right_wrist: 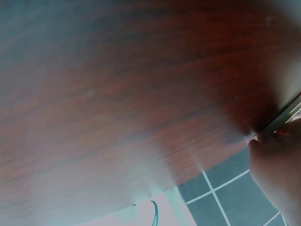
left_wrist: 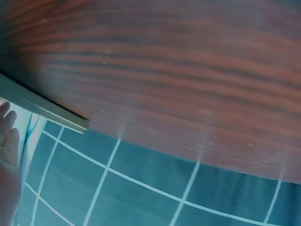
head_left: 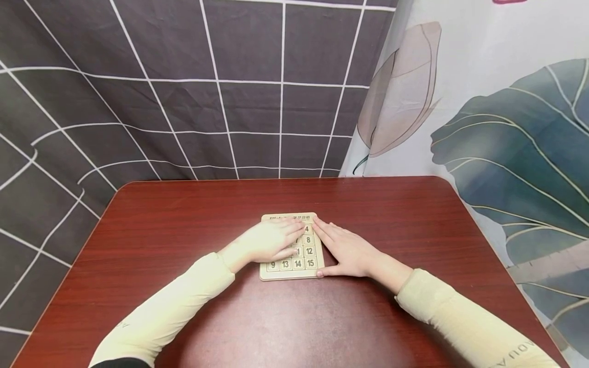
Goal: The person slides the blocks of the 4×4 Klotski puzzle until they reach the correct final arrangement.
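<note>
A pale number sliding puzzle (head_left: 290,275) lies flat on the table, its tiles printed with dark numerals; 4, 8, 12, 13, 14 and 15 are readable. My left hand (head_left: 269,241) lies across its upper left and middle with fingers straight, hiding many tiles. Along the puzzle's right edge rests my right hand (head_left: 352,253), fingertips near the upper right corner and thumb at the lower right one. In the left wrist view, the puzzle's side (left_wrist: 47,109) shows beside part of a hand (left_wrist: 7,174). The right wrist view catches my right hand (right_wrist: 277,165) against the puzzle's edge (right_wrist: 284,115).
The dark red wooden table (head_left: 184,214) has rounded far corners. Behind it hangs a dark grey curtain (head_left: 248,107) with a white grid, and at the right a white curtain (head_left: 414,148) with large leaf prints.
</note>
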The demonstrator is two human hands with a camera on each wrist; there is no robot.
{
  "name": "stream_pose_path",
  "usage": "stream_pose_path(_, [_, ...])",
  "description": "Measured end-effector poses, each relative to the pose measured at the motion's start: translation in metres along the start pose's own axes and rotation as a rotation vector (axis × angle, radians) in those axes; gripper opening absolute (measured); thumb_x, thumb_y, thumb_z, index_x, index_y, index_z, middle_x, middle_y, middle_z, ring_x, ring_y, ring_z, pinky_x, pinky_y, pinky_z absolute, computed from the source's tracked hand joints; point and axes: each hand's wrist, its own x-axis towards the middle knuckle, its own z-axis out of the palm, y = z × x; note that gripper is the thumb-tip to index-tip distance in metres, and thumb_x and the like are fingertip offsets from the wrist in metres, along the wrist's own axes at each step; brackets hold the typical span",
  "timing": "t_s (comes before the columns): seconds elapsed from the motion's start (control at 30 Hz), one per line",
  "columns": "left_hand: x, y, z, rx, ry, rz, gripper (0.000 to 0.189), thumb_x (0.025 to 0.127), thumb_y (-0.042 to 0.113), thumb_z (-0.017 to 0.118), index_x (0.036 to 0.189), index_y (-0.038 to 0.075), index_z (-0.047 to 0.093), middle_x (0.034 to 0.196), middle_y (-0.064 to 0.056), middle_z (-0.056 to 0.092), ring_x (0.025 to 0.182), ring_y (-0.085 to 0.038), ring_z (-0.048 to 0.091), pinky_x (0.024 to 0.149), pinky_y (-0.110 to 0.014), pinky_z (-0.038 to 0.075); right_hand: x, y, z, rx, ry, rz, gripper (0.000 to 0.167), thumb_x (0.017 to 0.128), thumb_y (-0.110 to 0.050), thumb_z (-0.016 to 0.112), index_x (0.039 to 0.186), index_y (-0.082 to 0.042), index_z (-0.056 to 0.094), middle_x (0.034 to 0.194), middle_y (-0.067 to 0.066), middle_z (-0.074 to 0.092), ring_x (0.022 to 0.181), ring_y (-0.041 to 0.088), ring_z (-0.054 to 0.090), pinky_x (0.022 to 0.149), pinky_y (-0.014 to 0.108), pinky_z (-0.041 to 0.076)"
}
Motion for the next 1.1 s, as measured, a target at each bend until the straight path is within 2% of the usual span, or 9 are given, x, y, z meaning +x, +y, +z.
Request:
stream_pose_path(0.1, [-0.006, -0.005, 0.001, -0.009, 0.033, -0.001, 0.060, 0.108, 0.043, 0.054, 0.154, 0.006, 0.054, 0.159, -0.011, 0.056, 0.150, -0.026, 0.053, 0.128, -0.040, 0.040, 0.000, 0.002, 0.001, -0.001, -0.003, 0.006, 0.115, 0.092, -0.069, 0.069, 0.168, 0.001, 0.019, 0.179, 0.015, 0.010, 0.162, 0.032, 0.030, 0.134, 0.049, 0.030])
stream_pose_path(0.27, [-0.029, -0.013, 0.000, 0.004, 0.097, -0.017, 0.059, 0.106, 0.042, 0.059, 0.151, 0.003, 0.058, 0.155, -0.013, 0.060, 0.148, -0.028, 0.055, 0.127, -0.043, 0.043, 0.000, -0.001, 0.000, 0.004, 0.004, 0.001, 0.115, 0.092, -0.070, 0.069, 0.168, 0.001, 0.020, 0.179, 0.015, 0.012, 0.163, 0.032, 0.030, 0.133, 0.050, 0.031])
stream_pose_path(0.4, [-0.044, -0.015, -0.002, 0.014, 0.101, -0.032, 0.059, 0.105, 0.041, 0.062, 0.150, 0.002, 0.059, 0.154, -0.013, 0.062, 0.146, -0.028, 0.057, 0.125, -0.043, 0.045, -0.001, -0.001, -0.002, -0.005, 0.022, -0.009, 0.115, 0.091, -0.069, 0.070, 0.167, 0.002, 0.022, 0.179, 0.017, 0.014, 0.162, 0.033, 0.032, 0.132, 0.051, 0.033])
stream_pose_path(0.53, [-0.051, -0.014, -0.003, 0.025, 0.091, -0.022, 0.058, 0.105, 0.039, 0.062, 0.148, 0.001, 0.060, 0.152, -0.014, 0.062, 0.144, -0.028, 0.059, 0.124, -0.043, 0.046, -0.001, -0.001, -0.001, -0.004, 0.015, -0.005, 0.115, 0.091, -0.069, 0.069, 0.168, 0.001, 0.021, 0.179, 0.016, 0.013, 0.163, 0.031, 0.030, 0.133, 0.050, 0.032])
stream_pose_path(0.77, [-0.049, -0.010, -0.005, 0.034, 0.077, -0.010, 0.058, 0.104, 0.040, 0.063, 0.147, 0.000, 0.061, 0.152, -0.015, 0.063, 0.144, -0.028, 0.059, 0.124, -0.041, 0.046, -0.001, 0.000, -0.001, 0.001, -0.002, 0.006, 0.115, 0.091, -0.070, 0.069, 0.168, 0.000, 0.019, 0.180, 0.014, 0.010, 0.163, 0.031, 0.029, 0.133, 0.050, 0.030])
stream_pose_path(0.93, [-0.038, -0.006, -0.005, 0.021, 0.071, -0.005, 0.058, 0.105, 0.040, 0.062, 0.147, 0.001, 0.060, 0.153, -0.015, 0.062, 0.144, -0.028, 0.059, 0.123, -0.041, 0.047, -0.001, 0.000, -0.001, 0.003, 0.000, 0.003, 0.115, 0.091, -0.069, 0.069, 0.168, 0.000, 0.019, 0.179, 0.015, 0.010, 0.163, 0.031, 0.029, 0.133, 0.050, 0.030])
stream_pose_path(1.1, [-0.026, -0.002, -0.004, 0.061, 0.063, 0.012, 0.059, 0.105, 0.043, 0.060, 0.147, 0.002, 0.061, 0.153, -0.014, 0.062, 0.143, -0.028, 0.060, 0.123, -0.040, 0.047, 0.000, 0.001, 0.002, 0.000, 0.004, -0.001, 0.115, 0.092, -0.069, 0.069, 0.168, 0.001, 0.019, 0.179, 0.016, 0.011, 0.164, 0.030, 0.027, 0.134, 0.049, 0.030])
